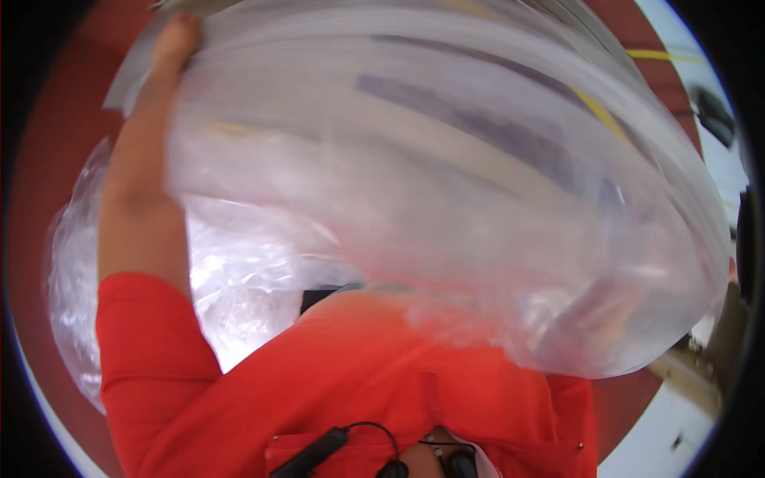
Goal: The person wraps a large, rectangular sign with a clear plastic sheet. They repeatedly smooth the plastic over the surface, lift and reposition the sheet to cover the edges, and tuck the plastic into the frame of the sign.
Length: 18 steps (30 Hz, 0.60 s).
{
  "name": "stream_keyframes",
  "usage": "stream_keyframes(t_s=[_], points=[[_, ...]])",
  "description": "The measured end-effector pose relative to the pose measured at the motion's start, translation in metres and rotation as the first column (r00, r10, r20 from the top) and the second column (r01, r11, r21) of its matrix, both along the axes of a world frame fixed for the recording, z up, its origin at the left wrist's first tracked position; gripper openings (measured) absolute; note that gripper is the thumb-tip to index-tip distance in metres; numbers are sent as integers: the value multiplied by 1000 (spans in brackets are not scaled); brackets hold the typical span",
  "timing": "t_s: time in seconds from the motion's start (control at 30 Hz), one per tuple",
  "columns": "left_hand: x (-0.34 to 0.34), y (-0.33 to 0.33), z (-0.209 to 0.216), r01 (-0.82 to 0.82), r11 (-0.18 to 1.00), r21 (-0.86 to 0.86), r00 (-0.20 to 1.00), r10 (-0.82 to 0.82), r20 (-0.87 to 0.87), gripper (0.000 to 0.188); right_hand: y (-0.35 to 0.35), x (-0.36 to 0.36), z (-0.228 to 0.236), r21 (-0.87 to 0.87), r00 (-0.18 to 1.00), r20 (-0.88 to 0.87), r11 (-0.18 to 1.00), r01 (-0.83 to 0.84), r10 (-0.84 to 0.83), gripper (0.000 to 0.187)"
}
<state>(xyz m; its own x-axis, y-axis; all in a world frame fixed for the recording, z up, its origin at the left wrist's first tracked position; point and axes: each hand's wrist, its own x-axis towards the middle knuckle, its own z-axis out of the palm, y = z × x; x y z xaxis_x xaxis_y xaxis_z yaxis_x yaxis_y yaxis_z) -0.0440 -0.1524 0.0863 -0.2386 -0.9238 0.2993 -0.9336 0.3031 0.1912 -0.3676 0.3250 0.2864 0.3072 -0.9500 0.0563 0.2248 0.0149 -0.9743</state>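
A large, clear plastic sheet point(446, 175) fills most of the head view, billowing and smeared by motion. My left arm reaches up and forward along its left side. At the top left, my left hand point(179, 40) is closed on the sheet's edge, though blur softens the fingers. My right hand cannot be made out; the plastic covers that side. Through the film, purple-grey and yellow shapes show faintly, too hazy to name. More crumpled clear plastic point(247, 255) lies below my left arm, against my body.
Reddish-brown floor point(48, 183) shows at the left and upper right. On the right are a yellow line point(661, 55), a dark object point(713, 117) on a pale surface, and a brownish beam-like piece point(689, 381). A dark device point(311, 452) with a cord hangs on my red top.
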Motion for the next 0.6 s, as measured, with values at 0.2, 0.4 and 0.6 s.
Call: stream_keyframes(t_s=[0.2,0.4,0.6], points=[[3,-20,-15,-45,998,46,998,42,52,38,137,-38,-44,190,389,-37,376,907,-920,29],[28,-44,-27,-33,999,-31,997,35,72,39,207,-85,-41,-46,405,-110,411,910,-908,41],[68,-110,-68,79,995,-54,997,-77,30,42,277,-153,-98,-94,-44,-896,91,991,-441,45]])
